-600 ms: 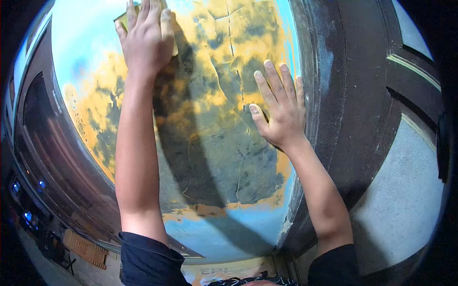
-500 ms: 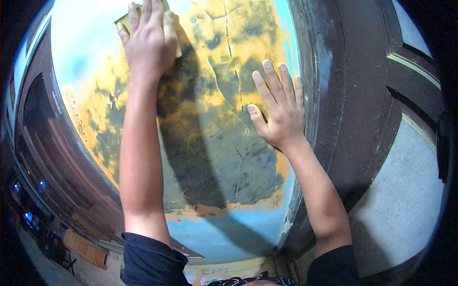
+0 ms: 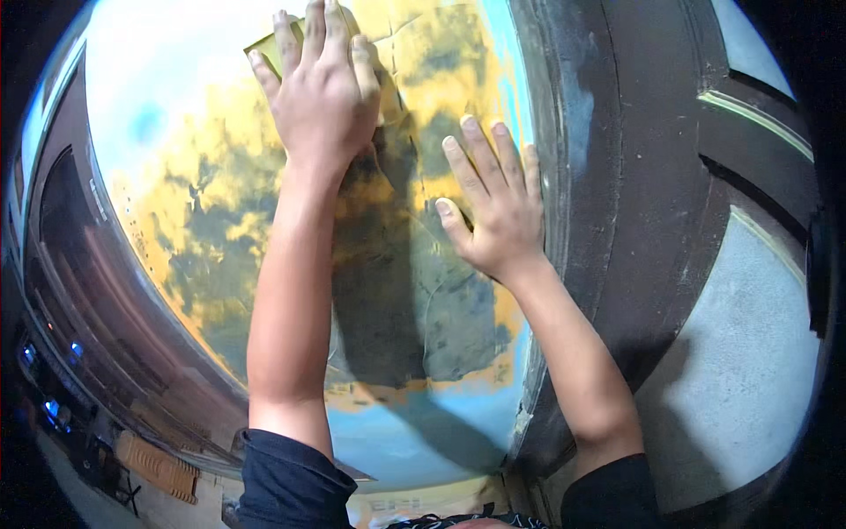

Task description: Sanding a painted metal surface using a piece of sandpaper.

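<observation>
The left hand [image 3: 328,101] lies flat over a yellow sheet [image 3: 263,46] at the far part of the wall [image 3: 441,432]; its grip is spread, with the fingers straight and slightly apart, pressing rather than pinching as far as the view shows; the palm side is hidden, so I cannot tell whether any edge is tucked under it. The sheet's corner shows to the left of the hand, and its other edge to the right, near the thumb.

The right hand [image 3: 504,216] is nearer and to the right, its 5 fingers fanned out; its grip is empty as far as I can see, and it seems to rest on the wall as a brace, just beside the dark wooden frame [image 3: 608,176].

Between and below the 2 hands spreads a blotchy grey patch [image 3: 467,309] with thin cracks, edged in yellow, then in light blue; the left arm casts a dark shadow across it.

The step in hand looks like rubbing the wall with the sheet; the next move, I judge, calls for even pressure through a flat left palm, the sheet kept flush, and lighter strokes over the cracks.
</observation>
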A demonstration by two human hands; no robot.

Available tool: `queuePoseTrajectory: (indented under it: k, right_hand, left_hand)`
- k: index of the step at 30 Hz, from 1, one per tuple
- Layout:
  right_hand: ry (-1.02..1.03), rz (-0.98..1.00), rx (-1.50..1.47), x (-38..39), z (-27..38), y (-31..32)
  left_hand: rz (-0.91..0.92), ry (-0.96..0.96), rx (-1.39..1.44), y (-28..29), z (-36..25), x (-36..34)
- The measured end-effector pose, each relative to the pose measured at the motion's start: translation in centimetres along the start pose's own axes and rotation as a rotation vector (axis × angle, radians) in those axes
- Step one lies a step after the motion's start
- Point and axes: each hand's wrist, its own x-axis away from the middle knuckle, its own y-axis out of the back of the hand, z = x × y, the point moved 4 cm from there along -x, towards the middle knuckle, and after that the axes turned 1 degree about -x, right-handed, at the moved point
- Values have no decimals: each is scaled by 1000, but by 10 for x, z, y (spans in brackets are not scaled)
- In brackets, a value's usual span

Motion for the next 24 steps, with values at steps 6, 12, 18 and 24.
queuePoseTrajectory:
  k: [6,12,18,24]
  right_hand:
    - [13,-15,-11,-2,1,3]
    - [10,-4,-33,0,1,0]
    - [19,-13,-28,-2,0,0]
    - [25,-21,-28,1,-2,-1]
  left_hand:
    - [-194,-137,99,-21,-16,-28]
    - [-308,-261,-142,-32,-26,-32]
    - [-351,-315,-86,-31,-41,-32]
    - [-180,-483,3,-20,-48,-35]
